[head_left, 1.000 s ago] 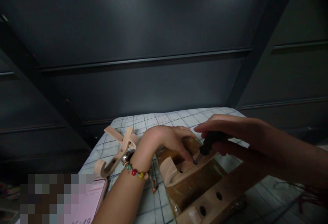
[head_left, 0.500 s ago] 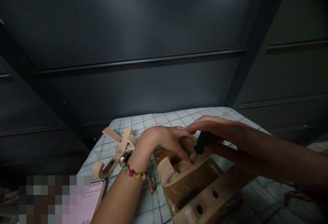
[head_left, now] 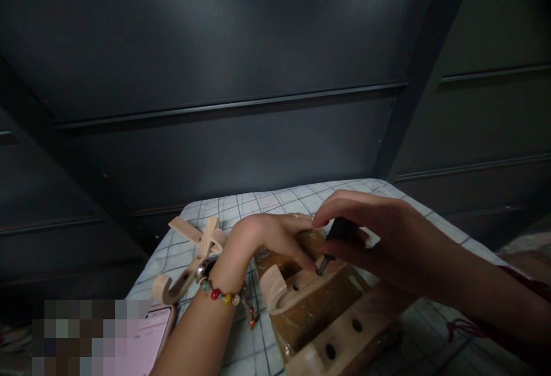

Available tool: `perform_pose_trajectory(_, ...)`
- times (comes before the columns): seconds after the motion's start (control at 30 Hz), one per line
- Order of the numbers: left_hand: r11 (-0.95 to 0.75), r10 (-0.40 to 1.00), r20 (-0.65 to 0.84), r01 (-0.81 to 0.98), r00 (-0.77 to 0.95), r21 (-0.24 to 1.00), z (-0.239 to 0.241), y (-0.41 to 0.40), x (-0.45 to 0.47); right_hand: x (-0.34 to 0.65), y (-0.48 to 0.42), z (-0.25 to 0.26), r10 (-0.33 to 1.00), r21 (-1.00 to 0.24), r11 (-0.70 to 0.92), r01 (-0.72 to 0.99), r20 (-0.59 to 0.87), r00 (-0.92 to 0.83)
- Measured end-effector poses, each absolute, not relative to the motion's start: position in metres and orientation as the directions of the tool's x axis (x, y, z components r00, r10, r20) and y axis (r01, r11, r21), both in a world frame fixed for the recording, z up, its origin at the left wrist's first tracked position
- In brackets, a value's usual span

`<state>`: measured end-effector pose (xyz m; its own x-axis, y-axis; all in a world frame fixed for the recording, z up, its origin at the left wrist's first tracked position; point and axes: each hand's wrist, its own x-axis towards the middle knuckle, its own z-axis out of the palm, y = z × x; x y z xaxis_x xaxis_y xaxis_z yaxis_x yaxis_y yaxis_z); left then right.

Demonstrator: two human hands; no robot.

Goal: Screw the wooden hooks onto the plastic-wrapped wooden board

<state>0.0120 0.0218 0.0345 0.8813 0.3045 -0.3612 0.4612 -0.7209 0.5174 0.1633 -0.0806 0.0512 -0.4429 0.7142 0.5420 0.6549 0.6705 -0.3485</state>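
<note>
My right hand [head_left: 357, 232] is closed around the black handle of a screwdriver [head_left: 342, 232]. The screwdriver's tip points down into a curved wooden hook [head_left: 301, 293], close to its open hole. My left hand [head_left: 288, 235] reaches over the far end of that hook, its thumb pressed beside the screwdriver tip and its other fingers bent over the back, partly hidden. Under the hook lies a brown, film-wrapped block [head_left: 316, 321]. A second wooden piece with two dark holes [head_left: 342, 338] crosses the block nearer to me.
Several loose wooden hooks [head_left: 200, 249] lie in a pile left of my left forearm. A phone [head_left: 148, 336] with a lit screen rests at the lower left. The surface has a white checked cloth [head_left: 241, 204]; a dark panelled wall [head_left: 232, 146] rises behind it.
My right hand has turned around the screwdriver handle, and its wrist has dropped lower. The screwdriver tip stays at the same spot on the hook. My left hand holds its place.
</note>
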Motion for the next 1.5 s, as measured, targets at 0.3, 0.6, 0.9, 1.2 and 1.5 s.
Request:
perform_pose_trajectory(0.3,-0.707,0.327,-0.397,0.501,0.857,0.500,0.038,0.021,0.013,0.173,-0.082,0.057,0.674,-0.402,0.738,0.542,0.470,-0.569)
perform_pose_trajectory(0.6,-0.710,0.333,-0.388,0.499,0.859,0.497,0.033,0.022,0.011,0.165,-0.079,0.049,0.699,-0.304,0.652,0.695,0.596,-0.396)
perform_pose_trajectory(0.9,-0.717,0.292,-0.355,0.449,0.888,0.534,0.033,0.022,0.014,0.171,-0.083,0.057,0.670,-0.411,0.742,0.530,0.499,-0.550)
perform_pose_trajectory(1.2,-0.706,0.308,-0.358,0.464,0.882,0.535,0.028,0.026,0.012,0.167,-0.084,0.053,0.746,-0.388,0.637,0.666,0.527,-0.407)
perform_pose_trajectory(1.5,-0.690,0.298,-0.382,0.474,0.875,0.547,0.035,0.022,0.013,0.176,-0.084,0.057,0.685,-0.430,0.728,0.533,0.449,-0.574)
